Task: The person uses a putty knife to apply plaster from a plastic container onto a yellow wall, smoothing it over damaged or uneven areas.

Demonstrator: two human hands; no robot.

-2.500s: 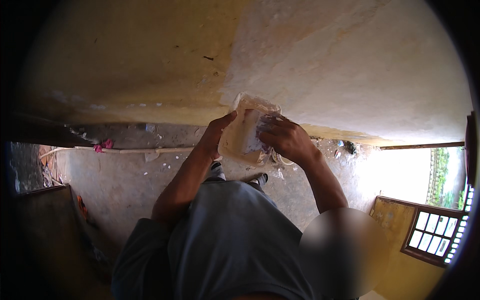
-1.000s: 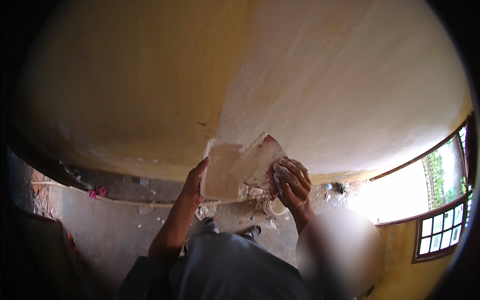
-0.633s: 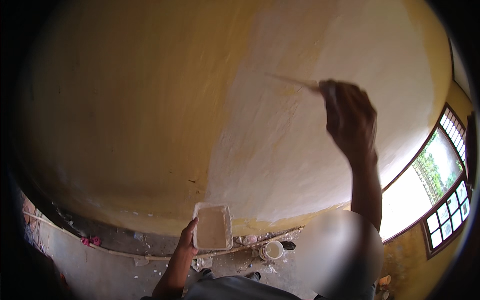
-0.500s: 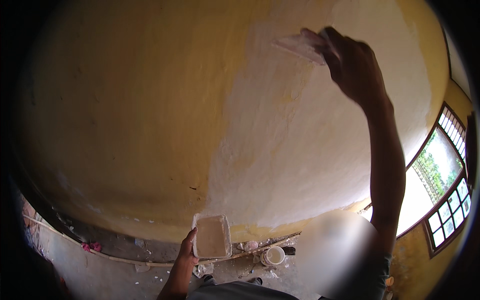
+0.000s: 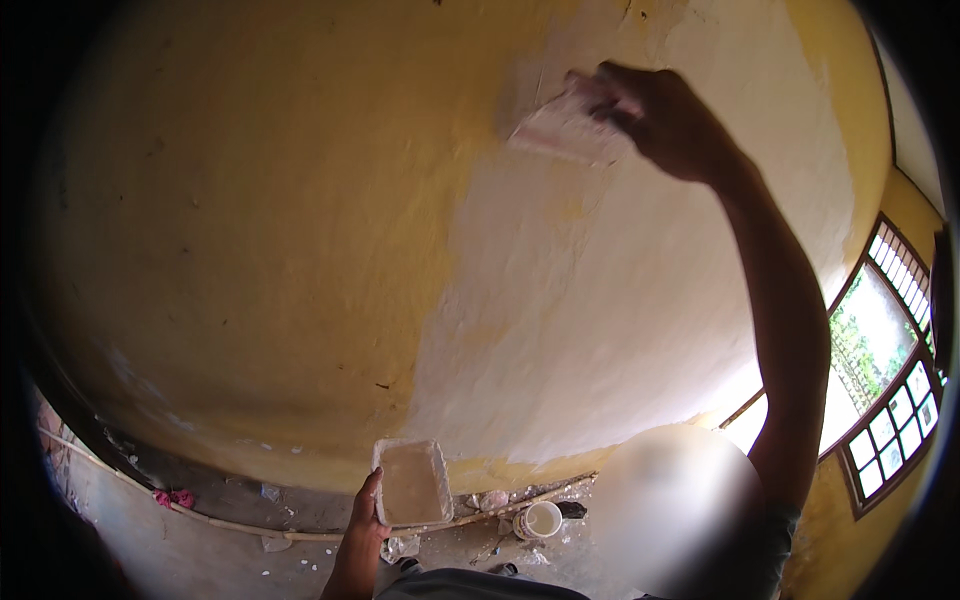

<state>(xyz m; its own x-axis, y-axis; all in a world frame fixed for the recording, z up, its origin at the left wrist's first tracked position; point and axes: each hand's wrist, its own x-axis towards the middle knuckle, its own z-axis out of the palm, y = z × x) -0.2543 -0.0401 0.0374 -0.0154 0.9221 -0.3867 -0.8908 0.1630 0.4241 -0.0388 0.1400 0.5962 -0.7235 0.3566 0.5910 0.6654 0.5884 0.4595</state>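
Note:
Raised high at the upper right, my right hand (image 5: 655,115) grips a flat, wide putty scraper (image 5: 565,130) and holds its blade against the wall. Around the blade, pale putty (image 5: 560,290) covers the right part of the wall in a broad patch. Bare yellow paint (image 5: 280,230) fills the left part, and some yellow shows through in the patch. Down low, my left hand (image 5: 368,515) holds a rectangular tub (image 5: 413,482) by its left side, the thumb over the rim. Smooth beige putty lies inside it.
On the floor below stands a white bucket (image 5: 541,520). A long bamboo pole (image 5: 300,536) lies along the wall's foot, with a pink cloth (image 5: 175,498) beside it. White flecks and scraps litter the floor. At the right is a window (image 5: 875,340) with a dark frame.
My right hand has moved left and slightly down with the scraper, whose blade has turned more face-on. The tub in my left hand sits a little lower and further left.

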